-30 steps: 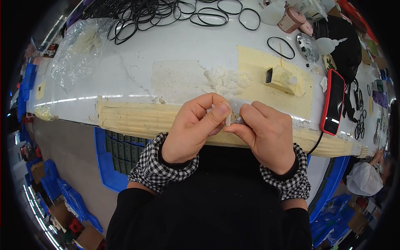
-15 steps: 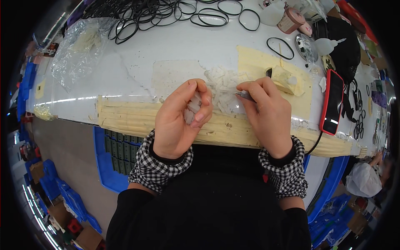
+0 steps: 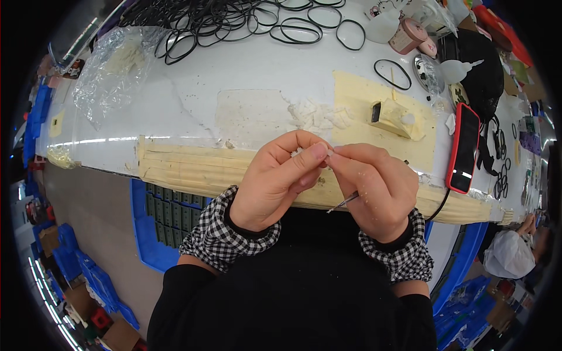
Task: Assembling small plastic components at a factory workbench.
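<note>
Broadly, the white table [image 3: 246,70] filled most of the view, with a person in a pale top [image 3: 508,254] past its right end. A blue bin [image 3: 139,234] stood below the near edge on the left, holding rows of dark green parts [image 3: 167,213]. Along that edge ran a yellowish strip [image 3: 187,167]. Black rings [image 3: 158,14] lay heaped and overlapping at the far side, and a crumpled clear bag [image 3: 96,88] lay at the left. A yellow sheet [image 3: 354,93] was spread right of centre, and a phone [image 3: 464,146] in a red case lay beyond its right side. Over the near edge, both hands met at the fingertips. The left hand [image 3: 266,181] was curled nearly closed, its thumb and forefinger pinching a small white piece [image 3: 329,153]; whatever else its palm enclosed could not be made out. The right hand [image 3: 380,187] was also mostly closed, its leading fingertips touching the same white piece and a thin tool [image 3: 344,201] gripped lower down, its tip jutting toward the lower left. Light crumbs dotted that hand. Beyond the hands, a yellow block [image 3: 391,120] sat on the sheet, dark end facing left, and white scraps [image 3: 316,115] were heaped by the sheet's left edge.
</note>
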Available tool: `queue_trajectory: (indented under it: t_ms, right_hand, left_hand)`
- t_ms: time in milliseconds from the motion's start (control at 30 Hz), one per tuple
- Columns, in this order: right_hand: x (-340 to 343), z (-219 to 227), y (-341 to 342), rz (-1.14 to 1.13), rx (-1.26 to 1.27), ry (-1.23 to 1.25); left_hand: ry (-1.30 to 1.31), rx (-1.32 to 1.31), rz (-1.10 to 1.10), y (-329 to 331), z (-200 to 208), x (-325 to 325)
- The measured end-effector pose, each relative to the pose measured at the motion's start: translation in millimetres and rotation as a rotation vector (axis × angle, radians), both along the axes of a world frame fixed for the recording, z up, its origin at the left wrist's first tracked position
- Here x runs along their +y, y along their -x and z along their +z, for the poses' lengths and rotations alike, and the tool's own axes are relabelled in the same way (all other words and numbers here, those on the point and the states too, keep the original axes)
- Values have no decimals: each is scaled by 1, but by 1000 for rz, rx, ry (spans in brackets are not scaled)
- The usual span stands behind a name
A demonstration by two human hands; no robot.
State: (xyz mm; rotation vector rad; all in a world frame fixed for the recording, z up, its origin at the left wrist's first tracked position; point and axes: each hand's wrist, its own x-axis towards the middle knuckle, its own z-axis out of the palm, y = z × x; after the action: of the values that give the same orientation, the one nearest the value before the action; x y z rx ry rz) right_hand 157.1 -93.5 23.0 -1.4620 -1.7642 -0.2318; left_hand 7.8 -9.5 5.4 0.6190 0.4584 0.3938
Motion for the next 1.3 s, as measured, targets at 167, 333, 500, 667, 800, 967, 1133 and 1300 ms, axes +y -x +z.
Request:
queue_trajectory:
  t_ms: [167,333,500,667,800,967,1133,1300]
  right_hand:
    - [-3,2,0,66,-23,27]
    - [1,4,5,104,283,3]
    - [-5,13,-4,55,289,413]
    - [-7,11,-4,40,265,499]
    - [-5,12,-2,41,225,524]
    - [-6,13,-1,32,206,529]
    - [-8,9,-2,29,161,547]
    - [-8,8,-2,38,173,554]
  left_hand:
    - [40,39,11,-4,8,-1]
    - [61,-74,-50,-1,-3,4]
    - [6,-64,-92,1,-2,7]
    - [-44,-54,-167,4,0,9]
    - [-76,-29,-170,7,1,10]
    - [-101,-21,-174,7,1,10]
    - [-154,-2,-163,8,0,10]
    - [-192,26,-155,9,0,9]
